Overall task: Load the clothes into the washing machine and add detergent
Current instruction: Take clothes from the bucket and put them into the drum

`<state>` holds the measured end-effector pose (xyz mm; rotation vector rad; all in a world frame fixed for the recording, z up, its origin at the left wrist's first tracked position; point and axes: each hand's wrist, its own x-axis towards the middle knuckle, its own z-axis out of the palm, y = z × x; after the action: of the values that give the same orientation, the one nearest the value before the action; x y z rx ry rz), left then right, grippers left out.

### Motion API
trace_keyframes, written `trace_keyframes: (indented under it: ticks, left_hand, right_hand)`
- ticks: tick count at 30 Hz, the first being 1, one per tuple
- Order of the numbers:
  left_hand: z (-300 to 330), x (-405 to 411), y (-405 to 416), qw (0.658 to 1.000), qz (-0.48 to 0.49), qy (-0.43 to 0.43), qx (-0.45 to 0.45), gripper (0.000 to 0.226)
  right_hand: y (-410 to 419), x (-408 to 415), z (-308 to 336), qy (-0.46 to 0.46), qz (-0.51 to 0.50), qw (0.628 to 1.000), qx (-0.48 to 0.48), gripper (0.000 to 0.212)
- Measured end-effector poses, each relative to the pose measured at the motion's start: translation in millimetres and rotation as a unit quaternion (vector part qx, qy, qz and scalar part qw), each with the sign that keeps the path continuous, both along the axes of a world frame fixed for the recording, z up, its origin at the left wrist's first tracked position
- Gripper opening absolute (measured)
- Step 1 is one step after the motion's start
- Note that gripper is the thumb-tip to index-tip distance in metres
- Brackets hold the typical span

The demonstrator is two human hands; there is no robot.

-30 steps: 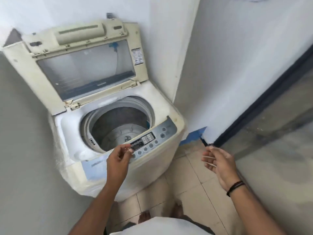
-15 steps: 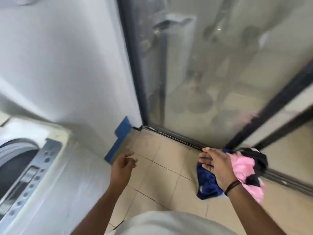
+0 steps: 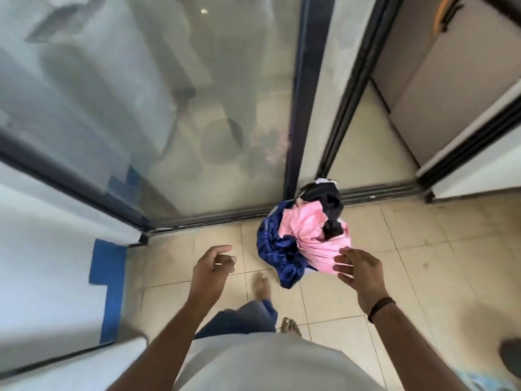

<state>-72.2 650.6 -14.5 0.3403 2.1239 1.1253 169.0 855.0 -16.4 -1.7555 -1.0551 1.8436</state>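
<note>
Bare tiled floor (image 3: 394, 277) flanks clothes pile (image 3: 304, 238) against glass door (image 3: 197, 108).

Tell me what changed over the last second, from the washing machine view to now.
The view swung right, off the open washing machine, now out of view, to the pile of clothes on the tiled floor by the glass door. The left hand left the control panel and both hands now reach toward the pile, the right hand at its pink edge. Nothing was taken hold of: both hands remain empty, and the pile lies as it did.
</note>
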Motion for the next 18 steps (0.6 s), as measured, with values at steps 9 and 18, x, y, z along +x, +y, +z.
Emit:
trace_keyframes:
  ticks: [9, 18]
  left_hand:
    - [-68, -35, 127, 0.979, -0.187, -0.053, -0.059, 0.021]
    - [-178, -53, 196, 0.928, -0.314, -0.056, -0.193, 0.028]
  right_hand:
    - [31, -37, -29, -0.064, -0.018, 0.998, -0.020, 0.017]
    - [48, -84, -145, -0.113, -0.034, 0.987, -0.111, 0.021]
